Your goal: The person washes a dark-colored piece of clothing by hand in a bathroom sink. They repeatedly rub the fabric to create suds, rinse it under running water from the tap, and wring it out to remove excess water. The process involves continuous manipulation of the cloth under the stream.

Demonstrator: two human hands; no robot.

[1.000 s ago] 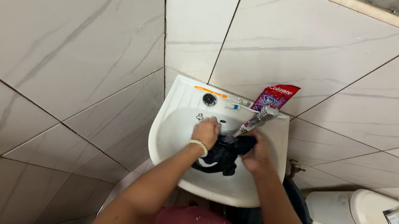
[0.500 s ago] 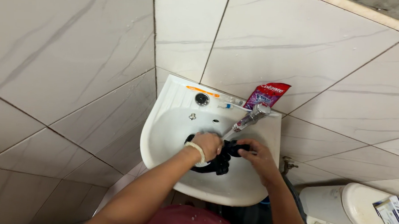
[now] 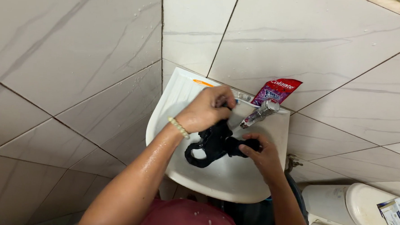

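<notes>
Head cam only: looks steeply down, close over corner sink (image 3: 233,181), facing tiled wall (image 3: 77,44).

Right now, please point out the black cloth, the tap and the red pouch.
black cloth (image 3: 212,144), head view, middle of the bunched fabric.
tap (image 3: 259,113), head view, metal spout.
red pouch (image 3: 275,91), head view, front face.

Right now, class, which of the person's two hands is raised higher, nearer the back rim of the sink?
The left hand, the one with the bead bracelet, grips the dark cloth near the back rim; the right hand holds it lower, below the tap.

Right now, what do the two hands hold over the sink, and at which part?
Both hold one wet black cloth: the left hand at its upper end, the right hand at its right end.
</notes>
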